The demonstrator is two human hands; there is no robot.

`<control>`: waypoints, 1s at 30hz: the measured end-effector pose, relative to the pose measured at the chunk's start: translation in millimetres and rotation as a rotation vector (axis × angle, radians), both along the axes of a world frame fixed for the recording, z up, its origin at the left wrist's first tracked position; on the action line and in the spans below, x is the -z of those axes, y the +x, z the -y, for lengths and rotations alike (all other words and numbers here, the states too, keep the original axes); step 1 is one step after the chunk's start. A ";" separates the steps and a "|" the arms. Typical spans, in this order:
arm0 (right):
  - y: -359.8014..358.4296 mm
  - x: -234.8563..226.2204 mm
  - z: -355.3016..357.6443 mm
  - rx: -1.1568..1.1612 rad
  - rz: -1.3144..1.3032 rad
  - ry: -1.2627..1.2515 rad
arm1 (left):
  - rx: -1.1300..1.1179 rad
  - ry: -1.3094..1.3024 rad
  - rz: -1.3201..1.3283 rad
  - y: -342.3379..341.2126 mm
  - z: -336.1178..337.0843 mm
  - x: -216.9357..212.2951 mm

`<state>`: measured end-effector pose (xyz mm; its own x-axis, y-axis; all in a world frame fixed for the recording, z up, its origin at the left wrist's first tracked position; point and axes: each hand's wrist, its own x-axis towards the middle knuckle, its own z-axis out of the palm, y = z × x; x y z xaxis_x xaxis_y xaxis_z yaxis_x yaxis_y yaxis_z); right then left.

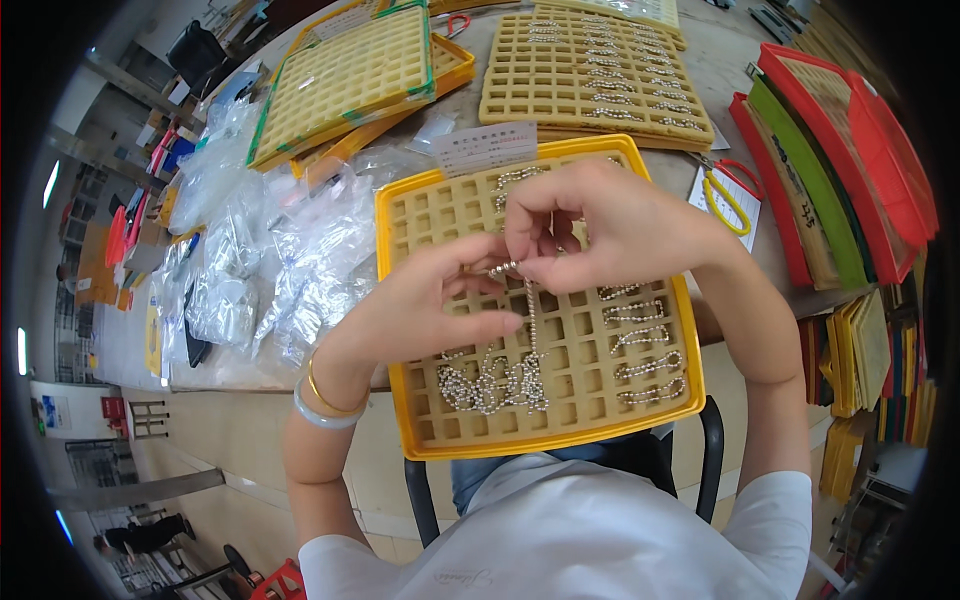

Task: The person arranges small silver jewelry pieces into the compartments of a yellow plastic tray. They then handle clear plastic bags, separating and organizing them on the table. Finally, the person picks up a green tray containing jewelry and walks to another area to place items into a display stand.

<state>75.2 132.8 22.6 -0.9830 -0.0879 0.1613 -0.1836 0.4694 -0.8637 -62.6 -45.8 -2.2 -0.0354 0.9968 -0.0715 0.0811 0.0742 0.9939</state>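
Observation:
A strand of silvery bead chain (532, 315) hangs from my fingertips over a yellow-rimmed tray (545, 447) with a beige gridded insert. The thumb and fingers of my right hand (610, 225) pinch its upper end. Against the same end rest the curled fingers of my left hand (420, 300), its thumb standing apart lower down. Below my hands lies a loose heap of bead chains (490, 388) on the insert. Short looped bead chains (648, 366) sit in a column along the tray's right side, and others (518, 177) lie at its far edge, partly behind my right hand.
Clear plastic bags (235, 290) pile up on the left. Gridded trays (345, 85) are stacked at the far left; another gridded board (590, 75) at the back bears chains. Yellow-and-red-handled scissors (727, 200) lie right of the tray, beside upright red trays (830, 160).

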 end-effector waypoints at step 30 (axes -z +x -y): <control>6.0 14.4 -23.7 0.007 0.230 0.519 | -0.142 -0.098 -0.745 13.5 -22.2 1.5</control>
<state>81.2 156.5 8.2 -0.9886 -0.0919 -0.1194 -0.0136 0.8437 -0.5367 -49.1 -23.6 -3.7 -0.2357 0.9695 -0.0665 0.7107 0.2186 0.6687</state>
